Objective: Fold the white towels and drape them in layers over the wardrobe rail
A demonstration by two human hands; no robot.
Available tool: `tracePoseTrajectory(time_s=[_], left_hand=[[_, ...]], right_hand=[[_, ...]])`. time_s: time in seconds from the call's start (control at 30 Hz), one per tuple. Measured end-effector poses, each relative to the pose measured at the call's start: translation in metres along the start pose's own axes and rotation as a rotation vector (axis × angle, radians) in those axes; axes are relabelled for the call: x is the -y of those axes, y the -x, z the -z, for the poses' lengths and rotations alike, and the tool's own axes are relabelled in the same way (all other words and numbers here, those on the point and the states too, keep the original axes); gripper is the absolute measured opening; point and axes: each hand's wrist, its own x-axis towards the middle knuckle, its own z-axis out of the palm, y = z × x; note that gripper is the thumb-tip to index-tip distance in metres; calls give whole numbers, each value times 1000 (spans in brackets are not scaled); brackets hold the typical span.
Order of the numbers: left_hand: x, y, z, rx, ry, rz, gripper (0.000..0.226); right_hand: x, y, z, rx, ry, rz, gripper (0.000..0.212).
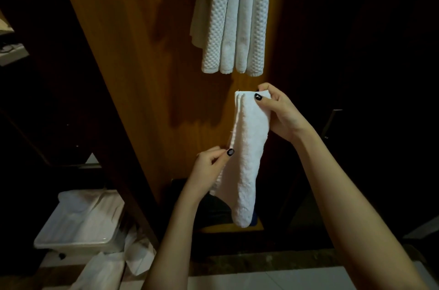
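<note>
A white towel, folded into a long narrow strip, hangs upright in front of the open wardrobe. My right hand pinches its top corner. My left hand grips its left edge lower down. Above them, several folded white towels hang side by side in layers; two have a waffle texture. The rail that carries them is above the frame's top edge and cannot be seen.
A brown wooden wardrobe panel rises behind the towels. A white plastic bin with white cloth in it stands on the floor at lower left, with crumpled white sheets beside it. The wardrobe's right side is dark.
</note>
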Motion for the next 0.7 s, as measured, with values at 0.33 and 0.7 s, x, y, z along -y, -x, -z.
tracePoseTrajectory(time_s=[0.33,0.7], left_hand=[[-4,-6,0,-225,-230,-366,8],[-14,3,-17,-188,-392,-324,23]], right_hand=[[3,6,33,3,-130,-30,12],[12,1,23,-245,-26,89,11]])
